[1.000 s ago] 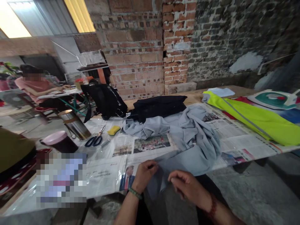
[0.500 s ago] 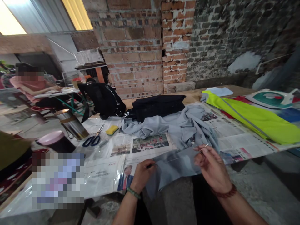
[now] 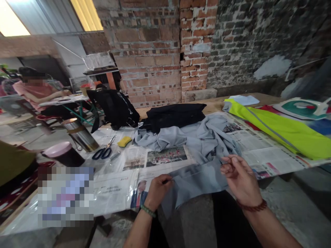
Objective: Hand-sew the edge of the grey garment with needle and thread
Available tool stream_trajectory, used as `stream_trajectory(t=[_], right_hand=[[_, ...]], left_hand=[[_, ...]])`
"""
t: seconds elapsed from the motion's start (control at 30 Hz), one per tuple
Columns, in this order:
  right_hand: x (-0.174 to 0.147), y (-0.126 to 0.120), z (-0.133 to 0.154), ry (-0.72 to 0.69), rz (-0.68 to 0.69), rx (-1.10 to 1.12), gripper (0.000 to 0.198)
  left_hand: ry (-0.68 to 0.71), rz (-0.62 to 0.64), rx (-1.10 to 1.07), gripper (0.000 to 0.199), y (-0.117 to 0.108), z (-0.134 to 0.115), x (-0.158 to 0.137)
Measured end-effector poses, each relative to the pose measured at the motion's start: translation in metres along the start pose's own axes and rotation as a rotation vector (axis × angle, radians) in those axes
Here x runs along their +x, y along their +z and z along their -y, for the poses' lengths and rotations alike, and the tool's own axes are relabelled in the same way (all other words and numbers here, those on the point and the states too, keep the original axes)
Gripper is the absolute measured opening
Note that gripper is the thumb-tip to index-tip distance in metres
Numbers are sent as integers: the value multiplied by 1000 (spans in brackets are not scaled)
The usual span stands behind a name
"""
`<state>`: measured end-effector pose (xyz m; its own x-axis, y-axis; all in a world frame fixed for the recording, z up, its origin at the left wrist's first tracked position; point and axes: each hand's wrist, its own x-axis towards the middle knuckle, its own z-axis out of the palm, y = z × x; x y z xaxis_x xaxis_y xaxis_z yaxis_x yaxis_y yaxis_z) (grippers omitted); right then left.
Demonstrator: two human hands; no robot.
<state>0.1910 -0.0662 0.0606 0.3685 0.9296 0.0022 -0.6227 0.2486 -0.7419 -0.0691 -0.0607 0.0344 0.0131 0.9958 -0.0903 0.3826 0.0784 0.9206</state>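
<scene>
Grey fabric hangs over the near edge of the table, joined to a crumpled grey heap lying behind it. My left hand, a green bead bracelet on its wrist, pinches the left end of the fabric's upper edge. Over the right end is my right hand, thumb and fingertips pressed together and raised off the cloth. A thin needle showed in its pinch half a second ago; now the needle is too fine to make out. A faint pale line, perhaps thread, runs along the fabric from the left hand.
Scissors, a yellow sponge, a pink-lidded cup and a steel flask stand left. Behind are a black backpack and dark folded cloth. A yellow-green vest and an iron lie right. A person sits far left.
My right hand has shifted right and slightly up, away from the fabric, still pinched. The left hand keeps its hold on the grey fabric, barely moved.
</scene>
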Motion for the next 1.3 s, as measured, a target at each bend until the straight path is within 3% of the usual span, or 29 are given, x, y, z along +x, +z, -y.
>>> stream_trajectory(t=[0.37, 0.5, 0.57, 0.73, 0.83, 1.0, 1.3], right_hand=[[9, -8, 0, -52, -27, 37, 20], [5, -5, -1, 8, -12, -15, 25], [-5, 0, -8, 132, 96, -131, 29], [-41, 21, -46, 547, 555, -539, 37], [-54, 33, -64, 602, 669, -782, 33], [-58, 41, -74, 467, 648, -888, 20], [-60, 32, -82, 622, 611, -723, 31]], left_hand=[[8, 5, 19, 18, -1, -3, -1], [-7, 18, 24, 18, -1, -5, -2], [-8, 25, 3, 18, -1, -6, -3], [1, 12, -38, 17, -3, -4, -4], [27, 13, -38, 17, -5, -1, -4], [38, 9, -67, 16, -4, -1, -5], [51, 7, -27, 17, -4, -5, -6]])
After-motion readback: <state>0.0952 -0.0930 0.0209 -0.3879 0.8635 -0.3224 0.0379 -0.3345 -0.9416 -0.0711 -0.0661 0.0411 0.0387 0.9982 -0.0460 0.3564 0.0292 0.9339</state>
